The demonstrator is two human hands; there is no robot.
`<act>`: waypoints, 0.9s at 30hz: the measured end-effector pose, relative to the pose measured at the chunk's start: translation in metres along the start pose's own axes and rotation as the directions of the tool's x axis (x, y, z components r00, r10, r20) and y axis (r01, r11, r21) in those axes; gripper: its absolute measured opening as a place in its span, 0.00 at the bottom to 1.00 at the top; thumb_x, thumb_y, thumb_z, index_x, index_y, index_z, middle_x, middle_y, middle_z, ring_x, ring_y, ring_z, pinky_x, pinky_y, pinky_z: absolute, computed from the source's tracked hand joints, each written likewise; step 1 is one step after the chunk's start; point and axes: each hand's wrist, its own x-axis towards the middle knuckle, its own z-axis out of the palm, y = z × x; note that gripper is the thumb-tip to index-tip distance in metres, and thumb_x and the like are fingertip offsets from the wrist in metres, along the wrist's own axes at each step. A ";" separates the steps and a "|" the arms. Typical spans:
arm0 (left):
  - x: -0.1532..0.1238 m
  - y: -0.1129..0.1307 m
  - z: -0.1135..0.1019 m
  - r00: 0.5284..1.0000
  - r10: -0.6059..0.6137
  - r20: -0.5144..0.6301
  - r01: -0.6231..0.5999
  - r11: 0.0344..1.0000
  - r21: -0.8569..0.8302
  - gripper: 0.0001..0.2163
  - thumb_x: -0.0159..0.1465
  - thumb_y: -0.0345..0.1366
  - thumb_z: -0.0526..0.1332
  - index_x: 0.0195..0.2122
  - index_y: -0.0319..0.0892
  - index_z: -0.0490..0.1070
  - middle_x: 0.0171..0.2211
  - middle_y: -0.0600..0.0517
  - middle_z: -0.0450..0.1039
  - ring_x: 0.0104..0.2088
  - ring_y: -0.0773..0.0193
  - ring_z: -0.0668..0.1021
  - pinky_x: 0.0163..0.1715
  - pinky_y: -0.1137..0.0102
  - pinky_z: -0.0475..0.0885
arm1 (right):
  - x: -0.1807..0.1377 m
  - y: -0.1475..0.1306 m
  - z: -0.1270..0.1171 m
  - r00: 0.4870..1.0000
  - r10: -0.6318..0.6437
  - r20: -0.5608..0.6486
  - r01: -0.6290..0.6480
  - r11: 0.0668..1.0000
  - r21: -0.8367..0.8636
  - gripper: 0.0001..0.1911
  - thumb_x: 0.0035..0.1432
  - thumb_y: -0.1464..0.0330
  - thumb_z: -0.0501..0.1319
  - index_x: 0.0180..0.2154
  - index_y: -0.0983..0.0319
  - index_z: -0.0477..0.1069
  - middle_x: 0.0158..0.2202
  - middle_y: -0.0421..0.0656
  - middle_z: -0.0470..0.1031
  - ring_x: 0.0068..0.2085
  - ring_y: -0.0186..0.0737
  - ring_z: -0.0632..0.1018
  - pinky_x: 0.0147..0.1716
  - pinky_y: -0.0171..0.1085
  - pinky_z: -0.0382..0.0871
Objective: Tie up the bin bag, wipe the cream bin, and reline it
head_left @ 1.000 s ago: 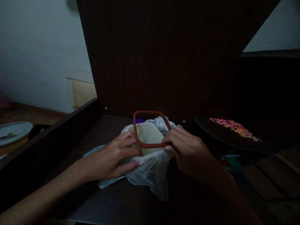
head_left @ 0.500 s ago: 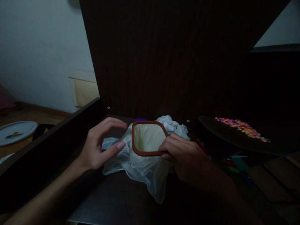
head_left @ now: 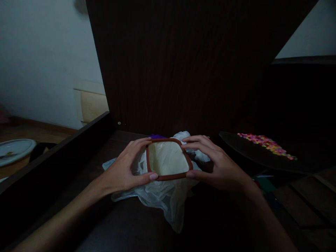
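Probably, this brown rim [head_left: 172,177] is handling as light and stiff, best taken by opposite sides, the plastic bag [head_left: 160,197] around it likely feeling soft and slippery. It is showing as a rounded square around a pale opening, and is lying towards the tabletop [head_left: 118,224]'s back edge. My left grip [head_left: 124,171] and right grip [head_left: 219,163] are holding its sides, thumbs along its near edge.

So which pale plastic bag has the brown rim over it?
The front bag, hanging out below the brown rim; the crumpled white bag lies behind, by the right hand.
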 end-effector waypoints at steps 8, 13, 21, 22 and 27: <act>0.001 0.002 0.001 0.999 -0.047 -0.016 0.046 0.999 -0.026 0.44 0.54 0.55 0.72 0.66 0.43 0.58 0.64 0.39 0.66 0.62 0.42 0.72 0.64 0.46 0.67 | 0.018 0.047 0.016 0.953 0.125 0.275 -0.215 0.920 0.329 0.66 0.39 0.43 0.76 0.73 0.56 0.51 0.74 0.52 0.52 0.74 0.60 0.55 0.72 0.58 0.47; 0.001 0.000 0.003 0.998 -0.046 -0.047 0.042 0.995 -0.086 0.42 0.53 0.53 0.73 0.65 0.44 0.60 0.63 0.41 0.68 0.61 0.43 0.74 0.63 0.48 0.69 | 0.021 0.053 0.023 0.957 0.134 0.257 -0.226 0.900 0.372 0.70 0.35 0.44 0.78 0.73 0.59 0.50 0.74 0.54 0.52 0.74 0.61 0.55 0.72 0.58 0.46; -0.006 -0.006 0.011 0.997 -0.066 -0.044 0.060 0.991 -0.120 0.43 0.55 0.51 0.74 0.68 0.47 0.57 0.67 0.41 0.63 0.65 0.42 0.70 0.66 0.47 0.65 | 0.016 0.052 0.029 0.945 0.172 0.278 -0.274 0.882 0.384 0.69 0.36 0.44 0.77 0.73 0.58 0.50 0.75 0.52 0.50 0.74 0.60 0.53 0.72 0.58 0.44; -0.006 -0.006 0.012 0.997 -0.065 -0.044 0.059 0.990 -0.125 0.43 0.55 0.50 0.74 0.68 0.47 0.56 0.67 0.41 0.62 0.65 0.41 0.70 0.67 0.47 0.65 | 0.016 0.053 0.030 0.944 0.173 0.281 -0.276 0.881 0.384 0.70 0.36 0.44 0.77 0.73 0.58 0.50 0.75 0.52 0.50 0.74 0.60 0.53 0.72 0.58 0.43; -0.011 -0.006 0.018 0.996 -0.069 -0.054 0.058 0.982 -0.179 0.44 0.57 0.50 0.73 0.70 0.48 0.54 0.69 0.41 0.59 0.67 0.41 0.67 0.68 0.46 0.62 | 0.013 0.056 0.036 0.938 0.176 0.297 -0.293 0.860 0.417 0.71 0.36 0.43 0.77 0.74 0.57 0.47 0.76 0.51 0.46 0.75 0.59 0.49 0.73 0.56 0.41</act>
